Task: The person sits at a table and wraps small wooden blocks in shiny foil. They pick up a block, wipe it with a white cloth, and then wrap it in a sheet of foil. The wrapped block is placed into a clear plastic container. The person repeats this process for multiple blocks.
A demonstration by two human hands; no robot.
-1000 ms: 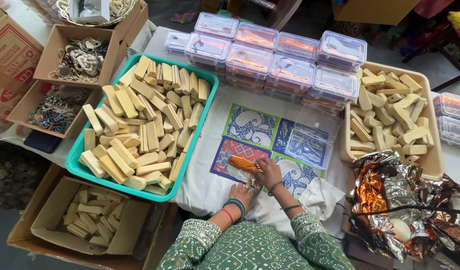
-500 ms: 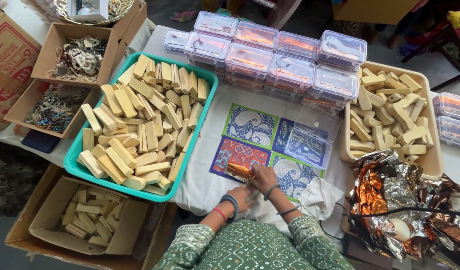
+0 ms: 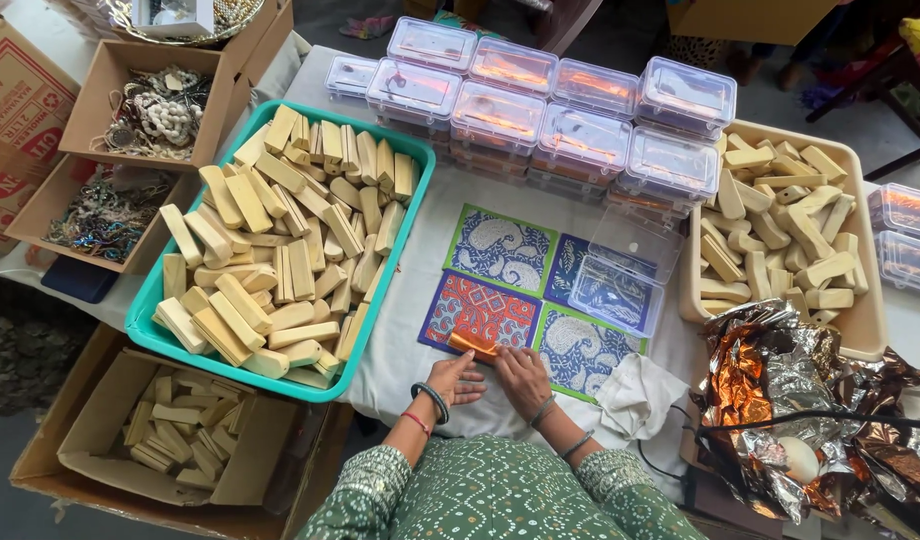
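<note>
My left hand [image 3: 457, 380] and my right hand [image 3: 521, 374] rest side by side at the near edge of a white cloth-covered table [image 3: 400, 330]. Together they pinch a small orange foil-wrapped piece [image 3: 472, 346] that lies flat on the lower edge of a patterned paisley mat [image 3: 500, 250]. Bangles and a thread circle both wrists. An open clear plastic box [image 3: 616, 293] with its lid up sits on the mat just right of my hands.
A teal tray [image 3: 170, 340] of pale wooden blocks lies left, a beige tray [image 3: 860, 320] of similar blocks right. Stacked lidded clear boxes [image 3: 540, 110] line the far side. Crumpled copper foil [image 3: 780, 390], a white cloth [image 3: 640, 395], and cardboard boxes [image 3: 130, 450] surround the table.
Both hands have drawn closer together over the orange piece and slid slightly right; the piece now lies flatter under my fingertips.
</note>
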